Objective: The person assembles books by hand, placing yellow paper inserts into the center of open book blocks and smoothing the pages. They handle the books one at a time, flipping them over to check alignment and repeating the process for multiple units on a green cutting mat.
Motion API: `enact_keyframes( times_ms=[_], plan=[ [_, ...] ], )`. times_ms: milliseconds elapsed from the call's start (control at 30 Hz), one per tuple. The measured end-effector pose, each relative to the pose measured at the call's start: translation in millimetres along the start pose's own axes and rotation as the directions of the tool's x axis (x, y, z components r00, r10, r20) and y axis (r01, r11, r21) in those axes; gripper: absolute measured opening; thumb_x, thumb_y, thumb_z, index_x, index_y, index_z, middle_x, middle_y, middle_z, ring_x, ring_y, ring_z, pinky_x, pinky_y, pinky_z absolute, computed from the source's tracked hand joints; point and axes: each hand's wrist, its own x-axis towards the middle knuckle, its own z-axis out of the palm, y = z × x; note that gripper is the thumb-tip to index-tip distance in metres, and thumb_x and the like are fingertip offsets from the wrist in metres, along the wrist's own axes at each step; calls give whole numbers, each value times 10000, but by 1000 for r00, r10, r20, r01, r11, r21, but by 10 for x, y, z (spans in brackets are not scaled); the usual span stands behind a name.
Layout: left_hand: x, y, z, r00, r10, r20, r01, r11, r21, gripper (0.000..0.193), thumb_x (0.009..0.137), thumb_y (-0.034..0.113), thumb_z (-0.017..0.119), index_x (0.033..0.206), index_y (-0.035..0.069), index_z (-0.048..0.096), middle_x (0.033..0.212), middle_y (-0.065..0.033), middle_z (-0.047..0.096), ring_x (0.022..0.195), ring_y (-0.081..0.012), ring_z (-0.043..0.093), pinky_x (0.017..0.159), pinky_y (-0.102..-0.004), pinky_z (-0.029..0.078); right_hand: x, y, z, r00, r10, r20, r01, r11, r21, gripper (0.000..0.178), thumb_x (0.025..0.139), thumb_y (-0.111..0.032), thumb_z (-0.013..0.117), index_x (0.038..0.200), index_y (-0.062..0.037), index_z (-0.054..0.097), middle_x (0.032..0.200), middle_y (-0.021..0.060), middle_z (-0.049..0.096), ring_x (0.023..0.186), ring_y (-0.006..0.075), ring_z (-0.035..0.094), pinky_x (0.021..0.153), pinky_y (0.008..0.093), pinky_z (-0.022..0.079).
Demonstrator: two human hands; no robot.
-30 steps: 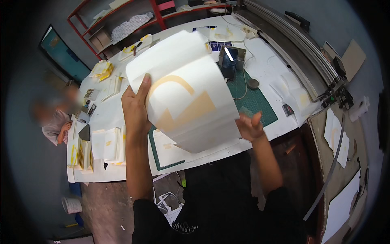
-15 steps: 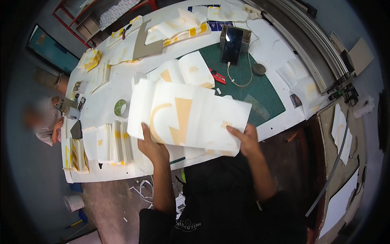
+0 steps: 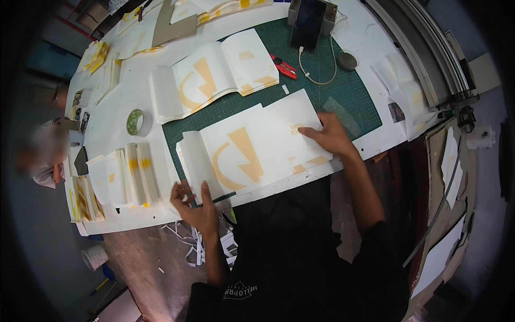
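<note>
A creased white paper sheet with pale orange print [image 3: 276,142] lies low over the front of the green cutting mat [image 3: 354,102]. My right hand [image 3: 335,137] grips its right edge, thumb on top and the other fingers hidden beneath. At the sheet's near left corner is my left hand [image 3: 197,209], fingers spread, its thumb touching the folded panel. Just beyond, a stack of similar printed sheets [image 3: 217,80] rests on the mat. A red cutter [image 3: 284,67] and a small white scrap [image 3: 285,89] lie beside that stack.
A phone [image 3: 307,27] with a cable leans on a box at the back; a round dark object [image 3: 347,61] is near it. Left are a tape roll [image 3: 138,123] and folded paper bundles [image 3: 134,174]. A blurred co-worker [image 3: 51,155] sits far left. Metal rails [image 3: 429,59] border the right.
Both hands have brought the sheet down and nearer the table's front edge, uncovering the stack behind. My left hand has loosened its hold and spread its fingers. The view has shifted.
</note>
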Motion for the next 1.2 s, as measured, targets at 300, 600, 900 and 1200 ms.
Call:
enact_keyframes(
  times_ms=[300,600,900,1200],
  plan=[
    [87,1013,450,707,535,462,-467,844,-263,405,865,-3,821,1233,-16,654,1264,-225,667,1163,-385,660,992,-442,524,-46,-62,-24,998,60,-9,-60,998,16,329,893,-144,828,1127,78,770,948,156,805,775,167,754,742,320,597],
    [60,671,1073,686,497,531,-547,834,-73,340,928,113,775,1233,-5,687,1336,-225,642,1254,-411,605,1093,-513,452,-22,-54,-6,999,49,-6,-49,998,-49,317,891,-147,841,1116,67,777,932,140,802,758,155,745,712,313,595],
    [177,505,1123,659,486,574,-614,788,38,399,909,208,823,1248,39,699,1395,-212,605,1301,-409,527,1110,-542,392,-32,-58,0,997,73,-9,-72,997,19,316,896,-147,807,1115,77,774,956,154,807,796,173,752,768,335,589],
    [187,458,1118,667,500,553,-609,793,17,427,906,241,826,1261,41,697,1408,-216,591,1311,-411,516,1123,-550,378,-18,-93,7,995,95,-24,-95,995,-34,322,883,-113,829,1133,78,762,950,147,798,754,158,743,709,312,599]
  ],
)
